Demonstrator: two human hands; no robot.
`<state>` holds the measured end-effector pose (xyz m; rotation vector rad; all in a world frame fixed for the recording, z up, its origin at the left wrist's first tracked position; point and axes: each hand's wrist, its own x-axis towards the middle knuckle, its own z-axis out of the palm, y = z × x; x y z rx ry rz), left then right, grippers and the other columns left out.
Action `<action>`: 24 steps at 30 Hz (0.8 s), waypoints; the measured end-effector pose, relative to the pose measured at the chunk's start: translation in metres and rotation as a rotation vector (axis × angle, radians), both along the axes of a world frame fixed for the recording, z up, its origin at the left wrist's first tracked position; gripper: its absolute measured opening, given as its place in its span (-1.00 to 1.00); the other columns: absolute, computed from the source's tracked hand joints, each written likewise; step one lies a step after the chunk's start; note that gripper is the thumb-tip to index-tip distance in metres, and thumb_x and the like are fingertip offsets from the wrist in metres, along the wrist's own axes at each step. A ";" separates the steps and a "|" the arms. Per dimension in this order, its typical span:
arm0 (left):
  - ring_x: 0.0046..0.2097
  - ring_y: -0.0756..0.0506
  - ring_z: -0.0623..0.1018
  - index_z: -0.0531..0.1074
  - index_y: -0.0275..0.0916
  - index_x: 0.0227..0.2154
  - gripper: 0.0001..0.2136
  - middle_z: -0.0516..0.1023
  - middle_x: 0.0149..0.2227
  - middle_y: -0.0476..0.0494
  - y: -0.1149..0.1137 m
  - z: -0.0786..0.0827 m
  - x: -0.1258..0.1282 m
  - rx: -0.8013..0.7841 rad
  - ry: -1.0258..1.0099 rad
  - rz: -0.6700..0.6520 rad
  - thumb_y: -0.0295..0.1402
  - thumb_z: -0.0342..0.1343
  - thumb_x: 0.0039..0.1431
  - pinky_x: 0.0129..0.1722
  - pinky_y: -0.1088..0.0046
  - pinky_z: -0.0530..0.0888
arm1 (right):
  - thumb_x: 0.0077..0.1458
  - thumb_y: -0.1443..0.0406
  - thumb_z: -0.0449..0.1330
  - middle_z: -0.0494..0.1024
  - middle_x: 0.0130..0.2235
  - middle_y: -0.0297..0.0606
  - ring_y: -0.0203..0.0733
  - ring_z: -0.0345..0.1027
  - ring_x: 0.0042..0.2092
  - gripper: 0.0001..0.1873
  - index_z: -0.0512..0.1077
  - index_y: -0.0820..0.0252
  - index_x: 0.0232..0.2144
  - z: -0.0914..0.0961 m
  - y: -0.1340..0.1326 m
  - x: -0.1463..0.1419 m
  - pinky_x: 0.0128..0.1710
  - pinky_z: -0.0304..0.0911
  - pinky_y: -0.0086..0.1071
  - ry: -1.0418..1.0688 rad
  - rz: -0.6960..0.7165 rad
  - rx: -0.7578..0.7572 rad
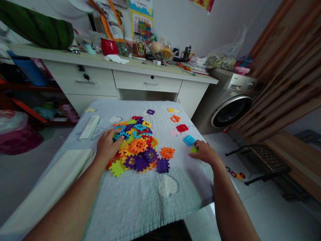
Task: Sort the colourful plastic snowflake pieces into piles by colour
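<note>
A heap of colourful plastic interlocking building tiles (139,145) lies on a cloth-covered table. My left hand (106,145) rests against the heap's left side, thumb and fingers apart around blue tiles (122,134); some fingertips are hidden. To the right, my right hand (205,152) pinches a lime-green tile (194,150) close to the cloth. Just beyond it lies a blue tile (189,140), followed by a red tile (182,128), an orange one (175,118) and a yellow one (171,109) in a line. Beside the heap are an orange tile (167,153) and a purple tile (163,165).
A white box-like object (90,128) lies at the table's left, near a folded pale cloth (57,184). Behind stands a white cabinet (147,80) with a cluttered top. A washing machine (225,100) is at right; a few linked pieces (235,174) lie on the floor.
</note>
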<state>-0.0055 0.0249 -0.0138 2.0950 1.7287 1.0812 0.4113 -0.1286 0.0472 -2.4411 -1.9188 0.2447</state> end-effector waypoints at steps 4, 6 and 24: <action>0.12 -0.27 0.42 0.46 -0.17 -0.12 -0.66 0.45 0.04 -0.23 -0.002 0.002 0.000 -0.013 -0.003 0.001 -0.11 0.02 0.13 0.16 0.10 0.34 | -0.01 -0.04 0.29 0.47 -0.06 -0.03 0.00 0.39 -0.04 -0.38 0.36 0.22 -0.02 0.009 0.014 0.000 -0.05 0.24 -0.25 -0.044 0.015 0.036; 0.12 -0.27 0.42 0.46 -0.17 -0.12 -0.66 0.45 0.04 -0.23 -0.002 0.003 0.001 -0.016 -0.007 0.003 -0.11 0.02 0.13 0.17 0.10 0.33 | 0.06 -0.03 0.24 0.46 -0.03 0.00 0.02 0.38 -0.01 -0.41 0.36 0.24 0.01 0.014 0.028 0.000 -0.02 0.23 -0.24 -0.085 0.026 0.052; 0.09 -0.22 0.45 0.45 -0.13 -0.13 -0.69 0.47 0.01 -0.15 -0.002 0.002 0.001 0.024 -0.016 -0.012 -0.13 0.02 0.13 0.16 0.18 0.34 | 0.12 0.04 0.14 0.36 0.17 0.06 0.14 0.24 0.14 -0.36 0.25 0.24 0.16 -0.005 0.204 -0.028 0.05 0.22 -0.12 -0.067 -0.119 0.130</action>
